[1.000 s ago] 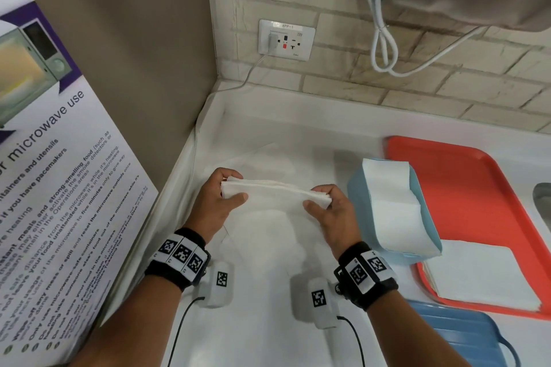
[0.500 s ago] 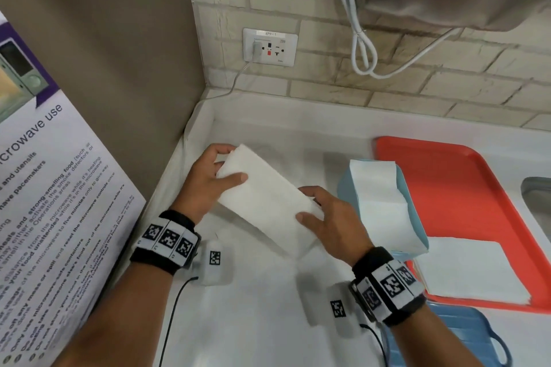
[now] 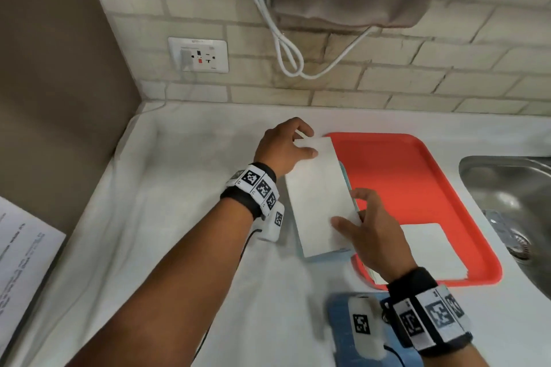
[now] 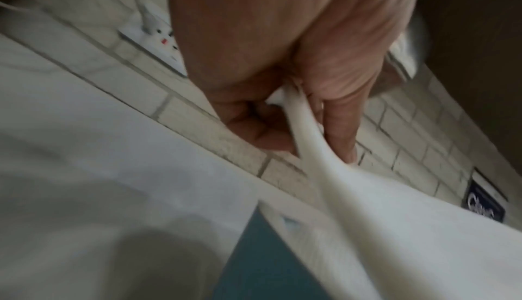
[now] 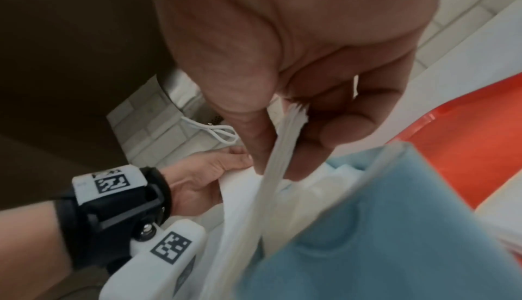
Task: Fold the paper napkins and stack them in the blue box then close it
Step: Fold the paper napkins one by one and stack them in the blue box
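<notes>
A folded white napkin [image 3: 319, 197] lies flat over the blue box [image 3: 328, 256], hiding nearly all of it. My left hand [image 3: 283, 149] pinches the napkin's far end [image 4: 285, 101] between thumb and fingers. My right hand [image 3: 369, 235] pinches its near end [image 5: 293, 115]. In the right wrist view the blue box [image 5: 395, 226] sits just under the napkin, with white napkins inside it. A stack of unfolded napkins [image 3: 432, 250] lies on the orange tray [image 3: 417, 182]. The blue lid [image 3: 340, 310] lies near the front edge, under my right wrist.
A steel sink [image 3: 512, 205] sits at the right. The brick wall carries a socket [image 3: 198, 54] and a looped white cable [image 3: 286, 50]. A printed poster [image 3: 21, 274] leans at the left. White counter [image 3: 167, 217] spreads to the left of the box.
Both hands have carried the folded napkin from the counter's middle to the right and now hold it flat over the blue box. The head view has shifted right as well.
</notes>
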Motion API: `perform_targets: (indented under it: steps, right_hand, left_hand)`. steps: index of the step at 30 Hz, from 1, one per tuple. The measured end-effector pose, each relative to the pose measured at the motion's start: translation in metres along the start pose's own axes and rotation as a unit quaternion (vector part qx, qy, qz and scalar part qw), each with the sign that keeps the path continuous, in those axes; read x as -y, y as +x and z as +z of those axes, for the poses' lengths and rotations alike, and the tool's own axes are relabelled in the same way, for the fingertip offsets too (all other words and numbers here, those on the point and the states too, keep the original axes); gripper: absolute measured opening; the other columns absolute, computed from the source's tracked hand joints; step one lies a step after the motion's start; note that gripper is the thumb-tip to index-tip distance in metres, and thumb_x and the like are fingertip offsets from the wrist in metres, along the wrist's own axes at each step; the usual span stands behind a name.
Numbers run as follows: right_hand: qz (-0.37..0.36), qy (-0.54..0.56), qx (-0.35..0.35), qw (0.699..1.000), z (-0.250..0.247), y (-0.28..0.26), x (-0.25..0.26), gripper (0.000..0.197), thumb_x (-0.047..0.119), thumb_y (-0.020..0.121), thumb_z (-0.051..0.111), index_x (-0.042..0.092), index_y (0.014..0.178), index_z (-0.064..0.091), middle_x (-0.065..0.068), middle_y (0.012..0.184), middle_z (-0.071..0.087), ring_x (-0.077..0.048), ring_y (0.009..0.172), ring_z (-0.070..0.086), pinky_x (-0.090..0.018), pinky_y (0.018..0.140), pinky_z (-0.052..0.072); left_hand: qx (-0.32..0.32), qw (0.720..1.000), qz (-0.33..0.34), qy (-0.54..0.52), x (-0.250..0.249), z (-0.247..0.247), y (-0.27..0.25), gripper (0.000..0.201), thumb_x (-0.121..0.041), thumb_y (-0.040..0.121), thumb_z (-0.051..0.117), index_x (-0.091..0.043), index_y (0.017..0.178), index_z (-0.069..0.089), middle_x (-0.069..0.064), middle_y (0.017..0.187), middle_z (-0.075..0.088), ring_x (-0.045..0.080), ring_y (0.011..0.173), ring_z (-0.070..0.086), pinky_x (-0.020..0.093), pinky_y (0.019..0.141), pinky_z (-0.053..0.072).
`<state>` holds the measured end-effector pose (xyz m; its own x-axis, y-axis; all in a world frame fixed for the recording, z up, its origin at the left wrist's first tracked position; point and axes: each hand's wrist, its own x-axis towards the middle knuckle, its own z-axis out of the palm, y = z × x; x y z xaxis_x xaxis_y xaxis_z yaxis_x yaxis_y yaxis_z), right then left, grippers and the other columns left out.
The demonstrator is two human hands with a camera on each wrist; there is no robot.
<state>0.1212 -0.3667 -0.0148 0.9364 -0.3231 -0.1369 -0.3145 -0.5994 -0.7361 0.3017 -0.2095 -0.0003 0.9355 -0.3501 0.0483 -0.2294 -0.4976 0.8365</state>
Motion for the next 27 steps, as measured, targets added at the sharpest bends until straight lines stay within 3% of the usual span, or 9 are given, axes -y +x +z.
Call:
perform_targets:
  steps: [4, 8, 11, 16, 19, 21, 23, 25, 27]
  right_hand:
    - [0.061, -0.071, 0.017, 0.995, -0.001, 0.004, -0.001, 0.048, 0.035, 0.087, 0.075, 0.026, 0.121, 0.042, 0.0, 0.094, 0.07, -0.029, 0.087, 0.065, -0.044, 0.079, 0.054]
    - [0.07, -0.151, 0.035, 0.985, -0.002, 0.006, 0.006, 0.06, 0.037, 0.088, 0.072, 0.029, 0.132, 0.032, -0.002, 0.097, 0.068, -0.03, 0.091, 0.065, -0.039, 0.076, 0.051]
    - [0.054, -0.227, 0.036, 0.972, -0.002, 0.004, 0.013, 0.053, 0.037, 0.092, 0.066, 0.029, 0.132, 0.033, -0.001, 0.091, 0.063, -0.028, 0.086, 0.061, -0.034, 0.07, 0.042]
    - [0.006, -0.322, 0.035, 0.946, -0.002, 0.008, 0.018, 0.035, 0.041, 0.094, 0.063, 0.027, 0.123, 0.05, 0.0, 0.112, 0.063, -0.026, 0.102, 0.061, -0.032, 0.07, 0.039]
    - [-0.054, -0.378, -0.015, 0.924, 0.0, 0.006, 0.015, 0.036, 0.042, 0.084, 0.073, 0.025, 0.113, 0.063, -0.001, 0.108, 0.055, -0.026, 0.099, 0.053, -0.034, 0.069, 0.043]
    - [-0.156, -0.356, -0.042, 0.92, 0.002, 0.0, 0.015, 0.028, 0.043, 0.075, 0.077, 0.026, 0.097, 0.071, 0.0, 0.095, 0.058, -0.026, 0.086, 0.055, -0.036, 0.064, 0.045]
    - [-0.245, -0.32, -0.002, 0.915, 0.005, -0.009, 0.016, 0.024, 0.052, 0.081, 0.067, 0.03, 0.087, 0.073, 0.005, 0.086, 0.063, -0.023, 0.078, 0.059, -0.035, 0.06, 0.048]
    - [-0.231, -0.346, 0.079, 0.906, 0.012, -0.018, 0.017, 0.041, 0.067, 0.086, 0.053, 0.033, 0.095, 0.075, 0.009, 0.092, 0.068, -0.019, 0.084, 0.063, -0.034, 0.069, 0.049]
    - [-0.182, -0.394, 0.134, 0.891, 0.013, -0.021, 0.015, 0.052, 0.073, 0.089, 0.049, 0.035, 0.118, 0.068, 0.011, 0.113, 0.067, -0.015, 0.102, 0.063, -0.032, 0.083, 0.044]
  left_hand:
    - [0.045, 0.996, 0.014, 0.072, 0.002, 0.037, 0.012, 0.029, -0.027, 0.086, 0.082, -0.025, 0.109, 0.065, -0.01, 0.104, 0.061, 0.02, 0.109, 0.063, 0.03, 0.087, 0.048]
    - [0.056, 0.983, 0.038, 0.171, 0.007, 0.052, 0.013, 0.035, -0.028, 0.089, 0.078, -0.02, 0.118, 0.06, -0.001, 0.115, 0.07, 0.027, 0.106, 0.065, 0.039, 0.092, 0.05]
    - [0.075, 0.965, 0.064, 0.244, 0.01, 0.057, 0.014, 0.032, -0.03, 0.092, 0.073, -0.02, 0.118, 0.058, -0.003, 0.124, 0.069, 0.026, 0.112, 0.064, 0.037, 0.096, 0.043]
    - [0.039, 0.911, 0.127, 0.39, 0.006, 0.064, 0.005, 0.034, -0.036, 0.088, 0.074, -0.025, 0.117, 0.061, 0.0, 0.118, 0.064, 0.029, 0.107, 0.06, 0.042, 0.088, 0.04]
    - [-0.015, 0.894, 0.191, 0.404, 0.0, 0.058, -0.008, 0.036, -0.032, 0.074, 0.087, -0.026, 0.106, 0.072, 0.003, 0.112, 0.066, 0.032, 0.097, 0.062, 0.045, 0.08, 0.046]
    - [0.044, 0.887, 0.23, 0.397, -0.005, 0.052, -0.018, 0.027, -0.039, 0.09, 0.072, -0.033, 0.117, 0.07, -0.001, 0.129, 0.061, 0.029, 0.113, 0.057, 0.046, 0.094, 0.041]
    - [0.14, 0.861, 0.205, 0.444, 0.0, 0.047, -0.027, 0.04, -0.058, 0.099, 0.052, -0.046, 0.136, 0.058, -0.006, 0.152, 0.046, 0.023, 0.133, 0.046, 0.047, 0.109, 0.03]
    - [0.205, 0.838, 0.163, 0.478, 0.002, 0.042, -0.035, 0.056, -0.071, 0.095, 0.046, -0.051, 0.148, 0.044, -0.003, 0.165, 0.031, 0.024, 0.145, 0.035, 0.053, 0.118, 0.019]
    - [0.236, 0.83, 0.139, 0.486, 0.004, 0.043, -0.039, 0.065, -0.077, 0.092, 0.046, -0.053, 0.152, 0.036, -0.001, 0.17, 0.022, 0.026, 0.151, 0.026, 0.06, 0.122, 0.009]
